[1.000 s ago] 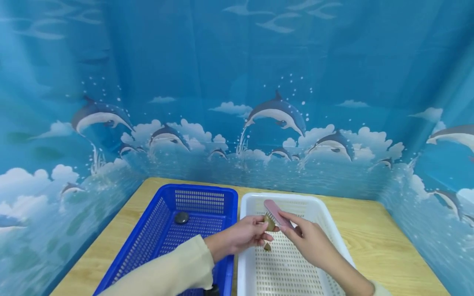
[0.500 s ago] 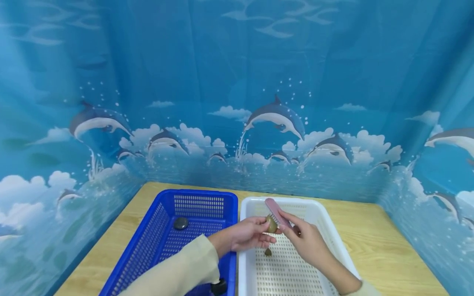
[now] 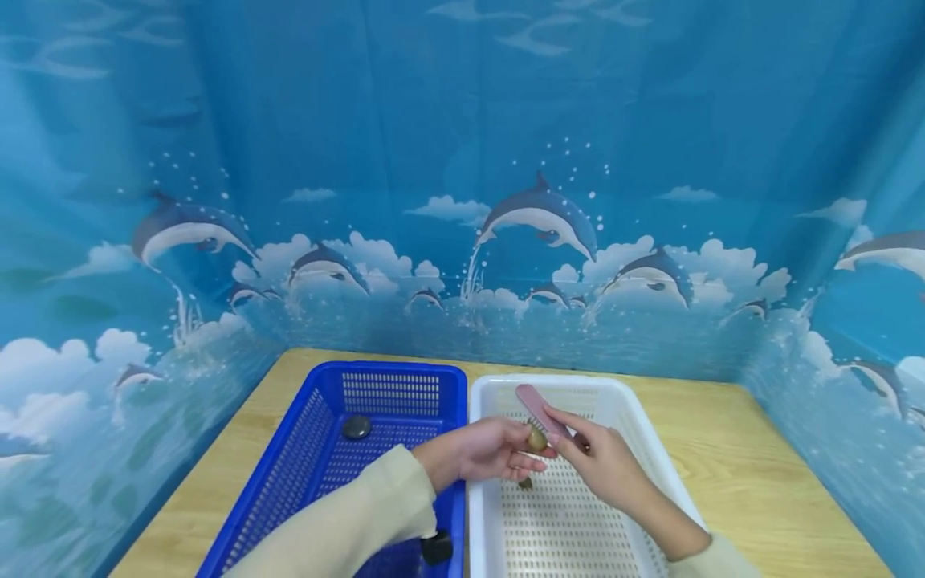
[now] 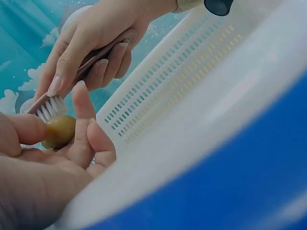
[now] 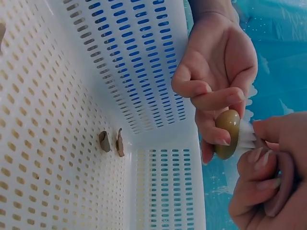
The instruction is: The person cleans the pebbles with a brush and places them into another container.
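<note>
Over the white basket [image 3: 636, 425], my left hand [image 3: 499, 449] pinches a smooth olive-brown stone [image 5: 227, 134] between thumb and fingers. My right hand [image 3: 607, 466] grips a pink brush [image 3: 538, 408] by its handle. White bristles [image 4: 52, 109] press against the stone's side, as both wrist views show. In the right wrist view, two small brown pieces [image 5: 105, 142] lie in the white basket below; the head view shows one small brown piece [image 3: 525, 483] beside my left fingers.
Left of the white basket stands a blue basket [image 3: 462, 393] with a dark, flat, rounded stone [image 3: 356, 427] inside. Both rest on a wooden table [image 3: 751, 457]. A dolphin-print curtain [image 3: 462, 160] encloses the back and sides.
The stone has turned in my left fingers and shifted slightly right. The brush stays against it in my right hand, nearly in the same place.
</note>
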`<state>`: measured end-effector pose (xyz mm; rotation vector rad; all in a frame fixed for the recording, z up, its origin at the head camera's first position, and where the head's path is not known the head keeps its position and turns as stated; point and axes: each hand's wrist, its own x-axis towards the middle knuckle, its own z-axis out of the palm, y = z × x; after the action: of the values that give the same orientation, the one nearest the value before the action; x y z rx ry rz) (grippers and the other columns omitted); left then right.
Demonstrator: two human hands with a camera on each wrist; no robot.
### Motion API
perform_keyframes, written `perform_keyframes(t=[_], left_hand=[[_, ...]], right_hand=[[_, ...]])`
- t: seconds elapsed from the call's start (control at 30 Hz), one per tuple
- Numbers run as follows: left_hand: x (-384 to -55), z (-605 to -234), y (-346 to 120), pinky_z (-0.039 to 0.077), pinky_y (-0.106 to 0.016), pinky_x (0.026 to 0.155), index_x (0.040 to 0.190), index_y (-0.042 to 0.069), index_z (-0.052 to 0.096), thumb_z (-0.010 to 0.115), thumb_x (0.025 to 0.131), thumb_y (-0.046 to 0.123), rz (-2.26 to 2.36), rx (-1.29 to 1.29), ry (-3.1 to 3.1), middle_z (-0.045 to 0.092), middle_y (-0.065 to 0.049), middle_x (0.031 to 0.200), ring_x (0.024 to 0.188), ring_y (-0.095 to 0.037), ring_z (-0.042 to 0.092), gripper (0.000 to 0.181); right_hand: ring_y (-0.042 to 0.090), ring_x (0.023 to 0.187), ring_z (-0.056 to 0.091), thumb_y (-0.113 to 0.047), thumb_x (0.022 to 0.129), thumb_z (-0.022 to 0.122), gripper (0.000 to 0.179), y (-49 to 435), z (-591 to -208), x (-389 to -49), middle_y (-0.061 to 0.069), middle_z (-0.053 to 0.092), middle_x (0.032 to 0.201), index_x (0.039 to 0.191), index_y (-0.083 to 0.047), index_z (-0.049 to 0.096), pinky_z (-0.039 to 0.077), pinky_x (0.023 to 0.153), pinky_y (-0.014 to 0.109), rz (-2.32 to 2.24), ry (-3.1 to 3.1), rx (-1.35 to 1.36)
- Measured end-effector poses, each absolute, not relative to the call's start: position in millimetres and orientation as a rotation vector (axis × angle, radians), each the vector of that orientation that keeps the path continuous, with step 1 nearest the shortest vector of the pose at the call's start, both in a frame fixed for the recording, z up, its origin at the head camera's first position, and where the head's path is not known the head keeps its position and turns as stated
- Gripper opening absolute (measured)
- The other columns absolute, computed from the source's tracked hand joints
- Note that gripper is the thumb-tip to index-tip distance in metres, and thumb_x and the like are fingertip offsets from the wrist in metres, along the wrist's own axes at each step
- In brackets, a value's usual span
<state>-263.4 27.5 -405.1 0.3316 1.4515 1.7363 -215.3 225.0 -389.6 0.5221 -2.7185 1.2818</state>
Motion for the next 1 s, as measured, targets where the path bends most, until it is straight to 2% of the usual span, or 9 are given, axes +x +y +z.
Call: perform_keyframes(t=[0.07, 0.13, 0.33, 0.43, 0.67, 0.87, 1.0], left_hand=[[-264.9, -402.2, 32.5, 0.049, -0.02, 0.071, 0.136, -0.005, 0.046, 0.031, 0.106, 0.019, 1.738, 0.307, 1.47, 0.061, -0.014, 0.128, 0.084, -0.009, 0.062, 0.041], [-267.0, -399.2, 38.9, 0.048, -0.02, 0.07, 0.135, -0.004, 0.047, 0.03, 0.106, 0.018, 1.747, 0.281, 1.481, 0.063, -0.013, 0.124, 0.083, -0.009, 0.062, 0.04], [-275.9, -397.1, 58.2, 0.047, -0.02, 0.07, 0.136, -0.001, 0.048, 0.029, 0.107, 0.019, 1.78, 0.247, 1.448, 0.064, -0.003, 0.102, 0.083, -0.01, 0.06, 0.04], [-278.4, -404.3, 62.9, 0.047, -0.021, 0.07, 0.138, 0.0, 0.046, 0.029, 0.108, 0.02, 1.777, 0.262, 1.424, 0.063, -0.002, 0.102, 0.084, -0.01, 0.059, 0.04], [-284.8, -418.5, 58.6, 0.048, -0.021, 0.071, 0.142, -0.001, 0.043, 0.03, 0.108, 0.025, 1.727, 0.408, 1.41, 0.065, -0.004, 0.116, 0.084, -0.008, 0.061, 0.045], [-288.5, -420.5, 56.9, 0.048, -0.021, 0.071, 0.142, 0.003, 0.044, 0.031, 0.107, 0.022, 1.75, 0.351, 1.445, 0.066, -0.005, 0.112, 0.084, -0.01, 0.061, 0.042], [-288.3, -420.1, 57.8, 0.047, -0.02, 0.069, 0.136, 0.002, 0.047, 0.031, 0.107, 0.02, 1.806, 0.261, 1.478, 0.064, -0.005, 0.105, 0.082, -0.011, 0.06, 0.038]], right_hand=[[0.006, 0.051, 0.047, -0.021, 0.097, 0.06, 0.043, 226.4, -387.8, -215.3, -0.002, 0.064, 0.071, 0.137, -0.007, 0.055, 0.041, 0.044, 0.024, 1.277, -2.723, 0.507], [0.006, 0.049, 0.044, -0.022, 0.097, 0.061, 0.043, 227.6, -386.5, -215.5, -0.003, 0.058, 0.064, 0.138, -0.008, 0.055, 0.04, 0.043, 0.023, 1.257, -2.734, 0.46], [0.007, 0.045, 0.035, -0.023, 0.097, 0.061, 0.043, 231.7, -384.6, -215.9, -0.003, 0.044, 0.053, 0.139, -0.012, 0.054, 0.034, 0.04, 0.023, 1.211, -2.735, 0.298], [0.007, 0.046, 0.036, -0.026, 0.098, 0.06, 0.044, 234.2, -385.3, -213.7, -0.003, 0.045, 0.054, 0.14, -0.014, 0.053, 0.035, 0.041, 0.024, 1.217, -2.759, 0.252], [0.007, 0.046, 0.038, -0.022, 0.096, 0.063, 0.045, 237.3, -388.0, -203.9, -0.004, 0.046, 0.054, 0.139, -0.013, 0.054, 0.037, 0.041, 0.023, 1.203, -2.761, 0.226], [0.005, 0.044, 0.037, -0.019, 0.096, 0.063, 0.044, 234.0, -396.1, -206.1, -0.005, 0.045, 0.053, 0.139, -0.013, 0.054, 0.036, 0.041, 0.022, 1.135, -2.772, 0.207], [0.005, 0.043, 0.036, -0.021, 0.096, 0.063, 0.043, 232.8, -398.0, -207.7, -0.006, 0.045, 0.053, 0.138, -0.014, 0.055, 0.035, 0.04, 0.021, 1.116, -2.792, 0.208]])
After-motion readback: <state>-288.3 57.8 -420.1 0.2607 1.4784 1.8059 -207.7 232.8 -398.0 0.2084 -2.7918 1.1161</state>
